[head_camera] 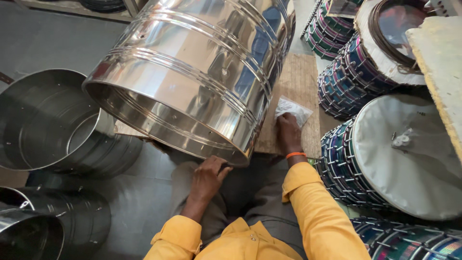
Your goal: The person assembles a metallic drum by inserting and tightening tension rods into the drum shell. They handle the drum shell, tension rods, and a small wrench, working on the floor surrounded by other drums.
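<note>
The big steel drum shell (192, 72) lies tilted on the person's lap, its open inside showing nothing in it. The left hand (208, 177) grips its lower rim with curled fingers. The right hand (288, 132) presses flat on a small clear plastic bag (292, 110) on the wooden board (301, 77); what the bag holds I cannot tell. On the floor at left lie three more hollow steel shells (48, 125). At right stand finished drums (404, 149) in stacks.
</note>
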